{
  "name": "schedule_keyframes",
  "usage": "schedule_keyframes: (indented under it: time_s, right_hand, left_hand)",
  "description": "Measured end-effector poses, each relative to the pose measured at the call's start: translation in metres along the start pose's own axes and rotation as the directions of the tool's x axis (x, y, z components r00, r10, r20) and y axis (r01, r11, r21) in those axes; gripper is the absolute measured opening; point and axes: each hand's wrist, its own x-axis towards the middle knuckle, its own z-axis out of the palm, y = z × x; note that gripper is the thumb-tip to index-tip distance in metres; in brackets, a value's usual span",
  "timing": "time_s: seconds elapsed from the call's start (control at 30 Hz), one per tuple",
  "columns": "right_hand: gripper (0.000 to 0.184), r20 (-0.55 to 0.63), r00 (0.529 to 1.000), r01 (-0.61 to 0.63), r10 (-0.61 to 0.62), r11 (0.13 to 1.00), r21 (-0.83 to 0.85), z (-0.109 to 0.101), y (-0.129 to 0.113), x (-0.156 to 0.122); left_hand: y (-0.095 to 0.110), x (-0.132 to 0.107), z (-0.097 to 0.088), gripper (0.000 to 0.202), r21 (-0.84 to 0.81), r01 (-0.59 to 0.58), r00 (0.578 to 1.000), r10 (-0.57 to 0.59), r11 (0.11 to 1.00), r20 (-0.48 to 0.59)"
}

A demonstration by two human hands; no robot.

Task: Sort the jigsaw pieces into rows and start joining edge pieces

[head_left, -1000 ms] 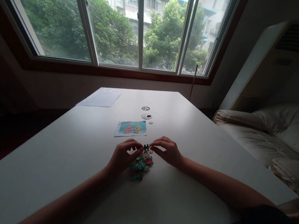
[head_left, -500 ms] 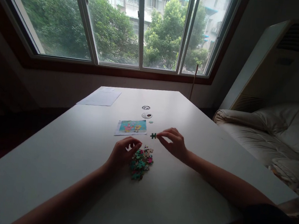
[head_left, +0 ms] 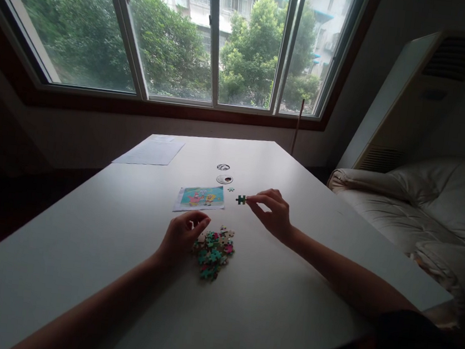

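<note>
Between the thumb and fingers of my right hand (head_left: 272, 211) is a dark green jigsaw puzzle piece (head_left: 241, 199), lifted to the right of a cartoon picture sheet (head_left: 203, 197). My left hand (head_left: 184, 230) is curled, thumb against fingers, at the upper left edge of a pile of loose puzzle pieces (head_left: 212, 255). Whether anything sits in that pinch cannot be made out. The pile is mostly green and teal, with some pink and pale pieces. A single light puzzle piece (head_left: 231, 189) lies on the table just beyond the picture sheet.
Two round flat discs (head_left: 224, 179) lie farther back on the white table (head_left: 120, 274). Paper sheets (head_left: 149, 151) lie at the far left corner. A pale sofa (head_left: 380, 202) stands to the right, and a window (head_left: 179, 51) is behind the table.
My right hand has moved slightly away from me with the green puzzle piece. My left hand has shifted a little left, its fingers still curled beside the pile. The view has turned slightly.
</note>
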Motion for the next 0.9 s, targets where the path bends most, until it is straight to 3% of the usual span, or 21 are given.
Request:
schedule_keyframes:
  time_s: [0.2,0.33,0.5,0.7,0.9]
  right_hand:
    - [0.011,0.019,0.999,-0.029,0.029,0.999,-0.014,0.000,0.000,0.001]
    - [0.012,0.097,0.987,-0.135,0.132,0.990,0.028,0.013,0.009,-0.003]
    - [0.010,0.308,0.907,-0.304,0.288,0.953,0.006,0.036,0.028,-0.014]
    - [0.013,0.425,0.812,-0.393,0.400,0.913,-0.108,0.044,0.039,-0.019]
    - [0.015,0.444,0.796,-0.392,0.412,0.909,-0.140,0.044,0.038,-0.019]
  left_hand:
    - [-0.001,0.001,0.001,0.024,-0.002,0.014,1.000,-0.014,1.000,0.006]
    - [-0.001,0.001,0.002,0.025,0.002,0.024,1.000,-0.024,1.000,0.010]
    - [-0.001,0.003,0.003,0.025,-0.026,0.057,0.998,-0.056,0.998,0.013]
    - [-0.002,0.003,0.003,0.026,-0.044,0.085,0.996,-0.084,0.995,0.027]
    - [-0.003,0.003,0.003,0.026,-0.050,0.080,0.996,-0.078,0.996,0.036]
